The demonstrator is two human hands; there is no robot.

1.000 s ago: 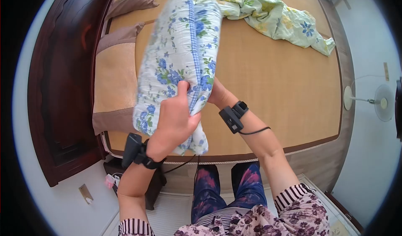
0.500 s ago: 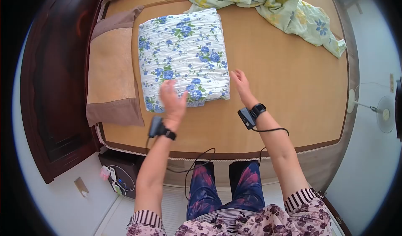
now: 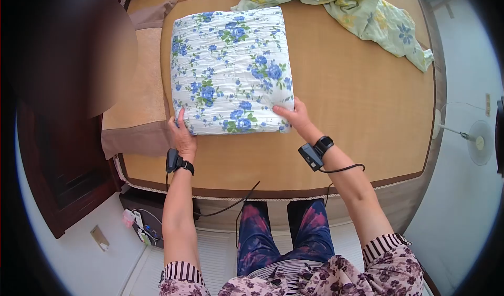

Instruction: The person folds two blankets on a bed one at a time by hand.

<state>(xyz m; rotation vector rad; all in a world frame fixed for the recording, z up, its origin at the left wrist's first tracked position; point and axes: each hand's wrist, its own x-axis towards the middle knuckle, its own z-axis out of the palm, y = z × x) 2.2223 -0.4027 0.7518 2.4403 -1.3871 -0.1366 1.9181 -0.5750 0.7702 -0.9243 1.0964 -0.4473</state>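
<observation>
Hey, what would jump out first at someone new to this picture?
First would be the folded white quilt with blue flowers on the bed, the left hand at its near left corner and the right hand at its near right. Next, a rumpled pale green cloth sprawls toward the upper right. A large dark blur fills the upper left, hiding part of the near pillow.

quilt (image 3: 231, 75): matt wrinkled cloth | bed mat (image 3: 357, 107): smooth, matt | headboard (image 3: 58, 186): wood
</observation>
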